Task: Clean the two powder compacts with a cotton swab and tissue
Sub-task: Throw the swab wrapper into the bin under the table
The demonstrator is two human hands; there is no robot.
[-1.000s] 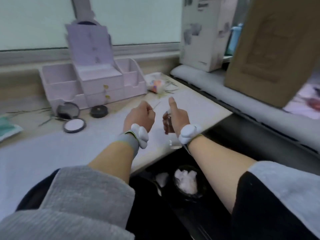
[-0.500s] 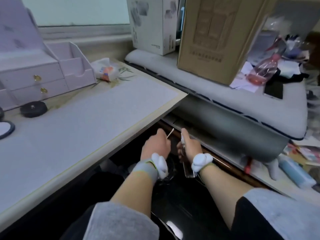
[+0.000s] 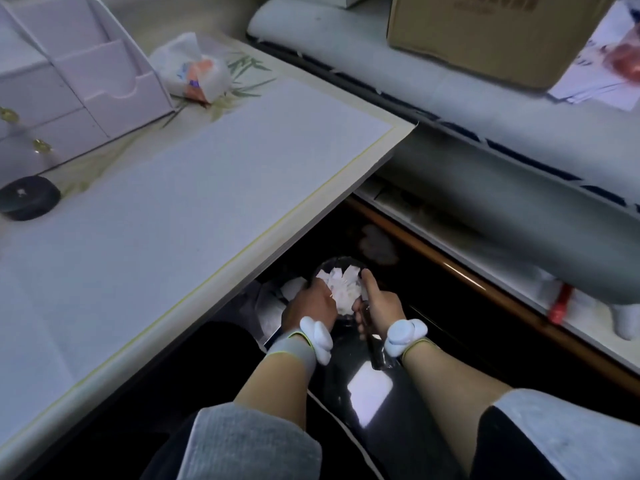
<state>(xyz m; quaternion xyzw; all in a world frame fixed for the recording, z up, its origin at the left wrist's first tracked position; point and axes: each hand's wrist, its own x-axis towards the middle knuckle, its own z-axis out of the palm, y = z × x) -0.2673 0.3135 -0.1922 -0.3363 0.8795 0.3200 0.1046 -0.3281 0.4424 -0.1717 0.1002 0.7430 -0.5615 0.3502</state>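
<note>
Black and round, a waste bin (image 3: 325,265) filled with crumpled white tissue (image 3: 343,289) stands below the edge of the pale bench (image 3: 173,209). Both hands are over the bin. The left hand (image 3: 308,304) is curled, and I cannot tell what it holds. The right hand (image 3: 379,306) grips a slim clear bottle (image 3: 377,355), thumb raised. Far up-left of the bin, a closed black round powder compact (image 3: 29,197) lies on the bench.

Nothing reads clearly. Dark printed characters line the cardboard box (image 3: 485,39) at the upper right, too blurred to decipher; blue print on the plastic bag (image 3: 188,64), perhaps a logo, is illegible.
</note>
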